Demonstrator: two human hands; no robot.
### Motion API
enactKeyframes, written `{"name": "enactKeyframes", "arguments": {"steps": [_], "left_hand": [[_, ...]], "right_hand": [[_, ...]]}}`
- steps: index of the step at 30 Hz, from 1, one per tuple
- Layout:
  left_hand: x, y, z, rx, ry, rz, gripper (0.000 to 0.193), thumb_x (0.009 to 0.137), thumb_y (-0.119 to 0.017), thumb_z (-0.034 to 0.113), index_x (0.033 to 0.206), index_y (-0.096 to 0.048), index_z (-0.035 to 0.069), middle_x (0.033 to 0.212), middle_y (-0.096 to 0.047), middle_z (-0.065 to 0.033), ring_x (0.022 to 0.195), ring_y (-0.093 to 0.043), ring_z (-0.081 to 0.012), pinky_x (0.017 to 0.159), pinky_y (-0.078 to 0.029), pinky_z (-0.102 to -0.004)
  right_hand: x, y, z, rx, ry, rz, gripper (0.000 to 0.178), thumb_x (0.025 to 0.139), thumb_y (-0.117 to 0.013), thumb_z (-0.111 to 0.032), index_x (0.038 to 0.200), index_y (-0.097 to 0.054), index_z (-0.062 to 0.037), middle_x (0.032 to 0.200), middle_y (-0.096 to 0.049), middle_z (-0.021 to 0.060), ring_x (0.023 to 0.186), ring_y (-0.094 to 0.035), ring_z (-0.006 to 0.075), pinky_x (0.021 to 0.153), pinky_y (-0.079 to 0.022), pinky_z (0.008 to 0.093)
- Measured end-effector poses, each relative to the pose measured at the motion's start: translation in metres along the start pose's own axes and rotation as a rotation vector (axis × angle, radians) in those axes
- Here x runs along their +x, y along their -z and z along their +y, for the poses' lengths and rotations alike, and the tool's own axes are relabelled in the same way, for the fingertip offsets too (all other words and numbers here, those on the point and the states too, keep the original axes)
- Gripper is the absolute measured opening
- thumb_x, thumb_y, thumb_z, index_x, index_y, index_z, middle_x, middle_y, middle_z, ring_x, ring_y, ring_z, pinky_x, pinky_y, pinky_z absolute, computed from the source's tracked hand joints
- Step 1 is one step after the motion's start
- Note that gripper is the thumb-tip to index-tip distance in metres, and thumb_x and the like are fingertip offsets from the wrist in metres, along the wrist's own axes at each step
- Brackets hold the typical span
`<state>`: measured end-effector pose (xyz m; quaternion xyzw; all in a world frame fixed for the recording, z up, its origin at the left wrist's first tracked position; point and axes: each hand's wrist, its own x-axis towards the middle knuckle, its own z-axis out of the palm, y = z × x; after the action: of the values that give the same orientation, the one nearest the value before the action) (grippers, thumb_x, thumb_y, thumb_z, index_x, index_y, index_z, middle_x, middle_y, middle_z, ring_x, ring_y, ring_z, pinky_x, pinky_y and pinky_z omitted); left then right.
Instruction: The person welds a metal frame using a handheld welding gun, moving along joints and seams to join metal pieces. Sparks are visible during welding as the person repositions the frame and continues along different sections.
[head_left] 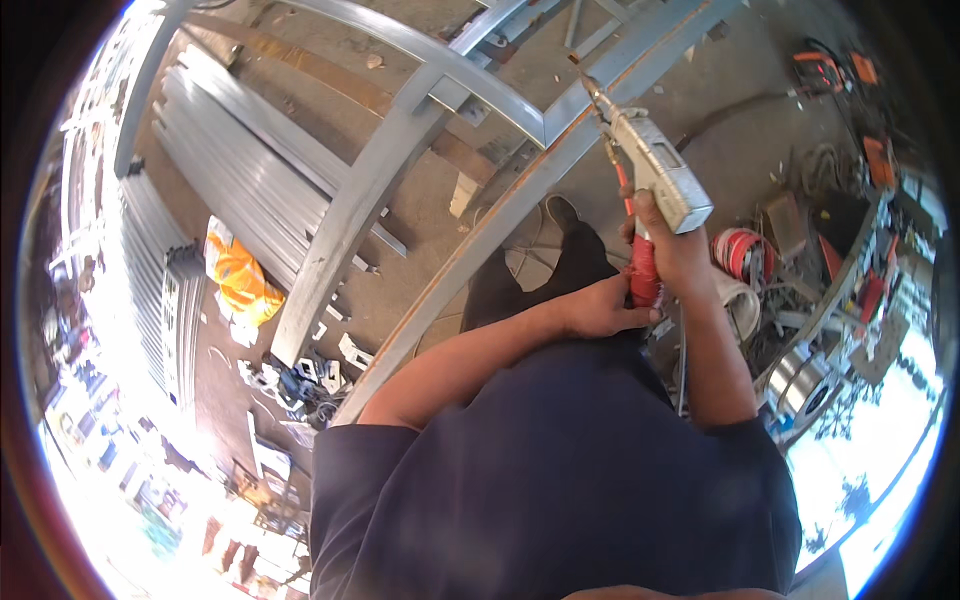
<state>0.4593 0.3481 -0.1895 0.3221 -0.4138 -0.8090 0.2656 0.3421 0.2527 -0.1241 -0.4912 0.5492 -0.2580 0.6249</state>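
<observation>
A welding gun [655, 160] is in front of me, with a silver box-shaped body, a narrow tip and a red-wrapped handle [645, 270]. My right hand [668, 225] wraps around it where the body meets the handle. Lower down, the fingers of my left hand [608, 305] close on the handle's bottom end. The tip points up and away, above a long metal frame rail [530, 195] that has a rusty brown edge. From this view I cannot tell whether the tip touches the rail.
Stacked grey metal profiles [245, 145] lie at left, near an orange garment [240, 275]. Metal offcuts [355, 350] litter the floor. At right are a red cable coil [742, 252], a wire spool [800, 382], a white bucket [742, 305] and an orange-black machine [830, 70].
</observation>
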Motion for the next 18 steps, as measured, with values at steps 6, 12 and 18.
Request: {"name": "enactKeyframes", "arguments": {"steps": [6, 12, 18], "left_hand": [[-0.049, 0.005, -0.006, 0.055, 0.191, -0.112, 0.042, 0.105, -0.067, 0.037, 0.128, -0.058, 0.003, 0.116, -0.067, -0.0121, 0.112, -0.063, -0.0219, 0.103, -0.048, -0.0388], [-0.06, 0.001, -0.046, -0.061, 0.008, -0.054, 0.04, 0.104, -0.069, 0.032, 0.128, -0.055, 0.003, 0.11, -0.068, -0.0109, 0.106, -0.064, -0.0206, 0.099, -0.05, -0.0379], [-0.066, 0.003, -0.047, -0.086, 0.001, -0.047, 0.043, 0.104, -0.069, 0.031, 0.133, -0.052, 0.004, 0.118, -0.065, -0.0126, 0.113, -0.062, -0.0219, 0.102, -0.048, -0.0384]], "right_hand": [[-0.032, -0.043, 0.022, -0.021, -0.095, 0.096, 0.04, 0.107, -0.065, -0.035, 0.132, -0.062, -0.0045, 0.107, -0.068, 0.0023, 0.075, -0.064, 0.0108, 0.067, -0.055, 0.028], [-0.029, -0.062, 0.018, -0.044, -0.175, 0.077, 0.04, 0.107, -0.064, -0.038, 0.129, -0.062, -0.0044, 0.106, -0.069, 0.0022, 0.074, -0.064, 0.0104, 0.066, -0.054, 0.0282], [-0.028, -0.063, 0.033, 0.045, -0.185, 0.095, 0.043, 0.103, -0.072, -0.033, 0.128, -0.062, -0.0007, 0.1, -0.069, 0.0049, 0.071, -0.065, 0.0119, 0.063, -0.054, 0.0296]]}}
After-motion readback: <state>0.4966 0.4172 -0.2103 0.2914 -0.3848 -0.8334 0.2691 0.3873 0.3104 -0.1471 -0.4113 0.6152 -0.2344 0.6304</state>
